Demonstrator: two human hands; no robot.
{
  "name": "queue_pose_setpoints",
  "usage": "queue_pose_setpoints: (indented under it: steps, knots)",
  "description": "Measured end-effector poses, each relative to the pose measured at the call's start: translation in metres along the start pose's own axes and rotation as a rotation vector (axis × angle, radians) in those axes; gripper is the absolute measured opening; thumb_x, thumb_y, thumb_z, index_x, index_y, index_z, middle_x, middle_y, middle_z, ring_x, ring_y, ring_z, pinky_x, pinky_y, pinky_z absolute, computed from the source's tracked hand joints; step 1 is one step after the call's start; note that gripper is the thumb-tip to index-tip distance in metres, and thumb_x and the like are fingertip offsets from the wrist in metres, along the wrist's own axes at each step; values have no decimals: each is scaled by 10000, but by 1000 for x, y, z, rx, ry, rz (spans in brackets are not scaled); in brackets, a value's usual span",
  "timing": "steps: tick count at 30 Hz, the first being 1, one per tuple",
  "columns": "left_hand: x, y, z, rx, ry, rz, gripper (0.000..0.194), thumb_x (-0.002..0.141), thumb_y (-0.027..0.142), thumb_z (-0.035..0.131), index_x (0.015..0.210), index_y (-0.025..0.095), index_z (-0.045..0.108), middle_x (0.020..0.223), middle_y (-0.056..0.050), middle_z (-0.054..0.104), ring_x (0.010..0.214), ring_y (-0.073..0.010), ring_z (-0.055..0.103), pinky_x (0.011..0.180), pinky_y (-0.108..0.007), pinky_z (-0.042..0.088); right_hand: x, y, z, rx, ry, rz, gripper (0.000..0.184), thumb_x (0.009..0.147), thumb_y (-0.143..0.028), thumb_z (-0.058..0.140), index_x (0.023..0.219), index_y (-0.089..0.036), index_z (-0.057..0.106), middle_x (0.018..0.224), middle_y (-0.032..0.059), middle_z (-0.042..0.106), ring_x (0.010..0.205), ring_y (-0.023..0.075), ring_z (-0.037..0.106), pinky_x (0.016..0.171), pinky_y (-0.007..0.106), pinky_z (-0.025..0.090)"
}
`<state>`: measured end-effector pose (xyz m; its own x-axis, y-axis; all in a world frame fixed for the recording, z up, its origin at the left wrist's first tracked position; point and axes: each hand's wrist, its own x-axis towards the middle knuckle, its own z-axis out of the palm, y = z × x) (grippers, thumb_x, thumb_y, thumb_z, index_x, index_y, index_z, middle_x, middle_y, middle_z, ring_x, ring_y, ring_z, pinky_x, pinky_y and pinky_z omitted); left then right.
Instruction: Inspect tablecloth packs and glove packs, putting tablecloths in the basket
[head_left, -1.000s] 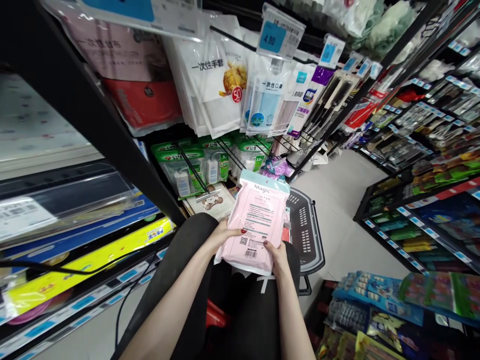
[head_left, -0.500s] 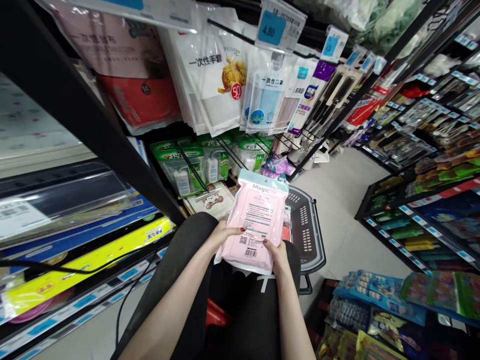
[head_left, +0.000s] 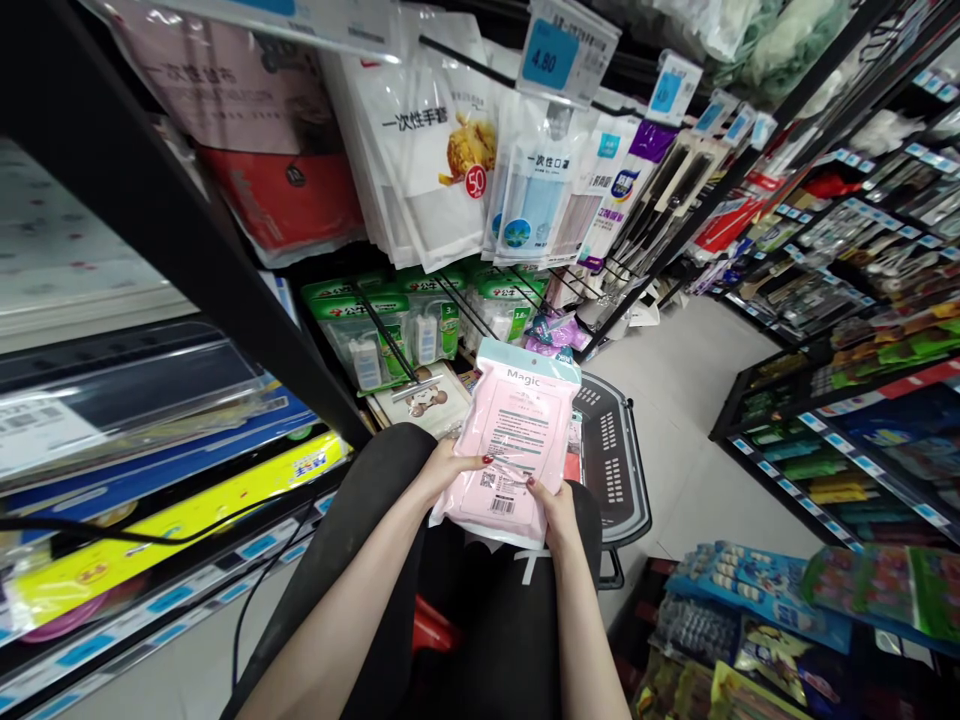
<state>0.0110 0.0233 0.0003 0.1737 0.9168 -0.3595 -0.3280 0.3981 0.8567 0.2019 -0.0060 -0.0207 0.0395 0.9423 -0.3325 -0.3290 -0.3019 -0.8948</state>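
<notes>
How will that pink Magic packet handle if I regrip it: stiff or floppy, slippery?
The pink packet is probably soft and pliable, since wrinkles cross its surface. Its shiny highlights suggest smooth film that could slip. It seems unlikely to roll, being flattish and roughly rectangular.

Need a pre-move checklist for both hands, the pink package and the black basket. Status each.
1. Left hand gripping pink package: ok, thumb over its left side.
2. Right hand gripping it: ok, thumb over the lower right.
3. Barcode uncovered: ok, it shows between the thumbs.
4. Far side of the package undamaged: cannot tell, it faces away.
5. Black basket in view: ok, partly visible to the right of the package.
6. Basket contents fully visible: not ok, the package blocks part of the view.
</notes>
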Motion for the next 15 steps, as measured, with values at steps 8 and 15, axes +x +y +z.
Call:
queue_pose_setpoints:
  steps: [8, 15]
  knots:
    - [1, -4, -1, 22, 16, 30, 341, 516, 221, 746, 821, 97, 658, 818, -82, 698, 755, -240, 636, 720, -331, 481, -1, 1, -1, -72, 27, -10, 321, 579, -268, 719, 858, -119, 665, 873, 95, 694, 797, 263, 643, 756, 384, 494]
    - [3, -5, -1, 25, 12, 37, 353, 511, 228, 748, 824, 92, 656, 799, -84, 699, 736, -240, 636, 713, -339, 483, 0, 3, -1, -76, 27, -10, 311, 582, -274, 715, 845, -114, 666, 858, 93, 697, 782, 260, 645, 737, 374, 503]
